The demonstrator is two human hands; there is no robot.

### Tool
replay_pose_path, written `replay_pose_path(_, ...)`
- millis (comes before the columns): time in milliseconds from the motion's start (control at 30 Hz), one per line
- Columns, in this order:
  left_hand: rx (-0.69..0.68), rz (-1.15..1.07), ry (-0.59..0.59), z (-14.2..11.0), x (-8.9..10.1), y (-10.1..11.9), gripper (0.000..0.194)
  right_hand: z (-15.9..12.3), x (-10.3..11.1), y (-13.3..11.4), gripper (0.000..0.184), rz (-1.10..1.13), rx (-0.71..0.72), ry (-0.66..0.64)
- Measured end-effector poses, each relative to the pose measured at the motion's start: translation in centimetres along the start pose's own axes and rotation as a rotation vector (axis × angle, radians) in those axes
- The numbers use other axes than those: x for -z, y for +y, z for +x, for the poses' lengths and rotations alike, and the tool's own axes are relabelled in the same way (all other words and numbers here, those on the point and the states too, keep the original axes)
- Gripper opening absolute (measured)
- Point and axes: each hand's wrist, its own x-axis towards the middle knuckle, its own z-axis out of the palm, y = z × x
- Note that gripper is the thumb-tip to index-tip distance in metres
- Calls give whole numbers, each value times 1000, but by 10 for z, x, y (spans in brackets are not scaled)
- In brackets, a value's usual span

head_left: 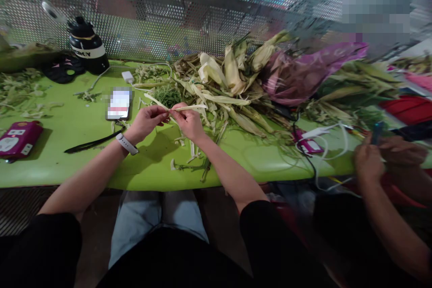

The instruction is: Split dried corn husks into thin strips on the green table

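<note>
My left hand [148, 120] and my right hand [188, 121] are both pinched on a thin pale leaf strip [175, 108] held level above the green table [67, 144]. The fingertips of the two hands nearly meet at the middle of the strip, and its ends stick out to each side. A white watch band [127, 143] sits on my left wrist. Just behind my hands lies a big heap of pale green corn husks [229, 85]. Loose husk scraps [189, 157] lie on the table below my hands.
A phone [119, 104] and a white charger [128, 76] lie at centre left, a magenta device [18, 138] at far left, a black bottle [88, 46] at the back. A purple bag [303, 72] tops the heap. Another person's hands [381, 155] work at right, near white cables [324, 137].
</note>
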Motion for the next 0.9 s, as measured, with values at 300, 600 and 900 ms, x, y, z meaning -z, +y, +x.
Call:
replay_pose_path(300,-96,58,-117,4,6,-5,16,3,-5,6,47,246,-324,-1)
replay_pose_path(600,-192,212,-192,6,10,-4,12,8,3,12,58,273,-344,-175)
replay_pose_path(900,-155,251,-226,6,17,8,15,7,1,7,54,513,-540,-208)
